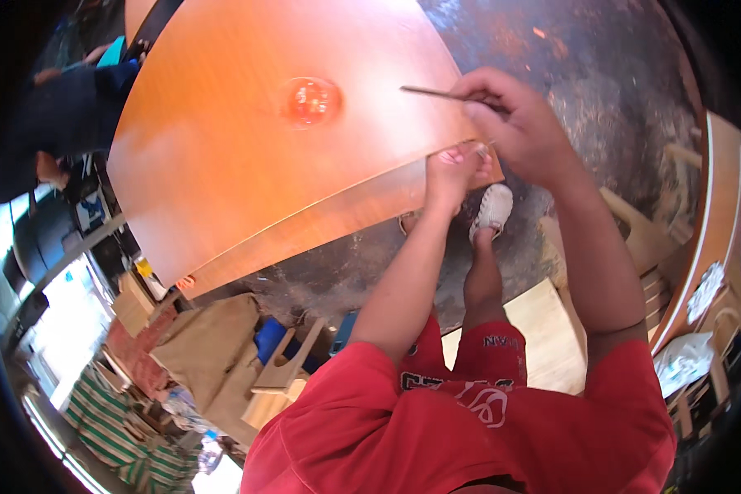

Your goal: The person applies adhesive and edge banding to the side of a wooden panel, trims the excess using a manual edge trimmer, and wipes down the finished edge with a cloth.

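Note:
A large orange wooden panel [230,165] spans the upper middle, with a second board edge [305,239] along its lower side. A clear, round dome-like object [313,103] rests on its surface. My right hand [519,123] grips a thin dark rod-like tool [428,90] above the panel's right part, its tip pointing left. My left hand [457,173] is just below it at the panel's lower right edge, fingers curled around something small that I cannot make out.
Another person's arm [74,107] and hand [49,169] show at upper left. Below are burlap [214,346], wooden pieces [276,387] and striped cloth [115,420]. A curved board [704,214] and plastic bag [683,362] stand at right. My feet [490,210] are on the dark floor.

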`<action>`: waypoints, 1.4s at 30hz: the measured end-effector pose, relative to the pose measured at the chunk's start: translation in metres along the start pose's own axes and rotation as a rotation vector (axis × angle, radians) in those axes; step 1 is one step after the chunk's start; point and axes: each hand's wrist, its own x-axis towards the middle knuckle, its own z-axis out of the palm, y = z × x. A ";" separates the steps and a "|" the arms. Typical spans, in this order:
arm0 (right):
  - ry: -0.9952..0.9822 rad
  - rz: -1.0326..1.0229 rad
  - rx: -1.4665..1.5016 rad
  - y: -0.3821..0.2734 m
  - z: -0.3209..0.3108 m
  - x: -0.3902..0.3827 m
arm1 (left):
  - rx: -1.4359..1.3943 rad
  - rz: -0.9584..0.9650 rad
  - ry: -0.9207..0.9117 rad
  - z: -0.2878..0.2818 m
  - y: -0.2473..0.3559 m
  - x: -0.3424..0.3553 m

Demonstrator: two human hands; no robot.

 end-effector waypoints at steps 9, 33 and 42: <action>-0.266 -0.178 -0.935 -0.030 0.125 0.097 | -0.150 0.171 -0.036 -0.003 0.012 -0.007; -0.448 0.045 -1.009 -0.041 0.116 0.140 | -0.172 0.111 -0.131 -0.002 -0.014 0.005; -0.310 0.256 -0.532 -0.028 0.084 0.114 | -0.063 0.003 -0.150 -0.002 -0.007 0.005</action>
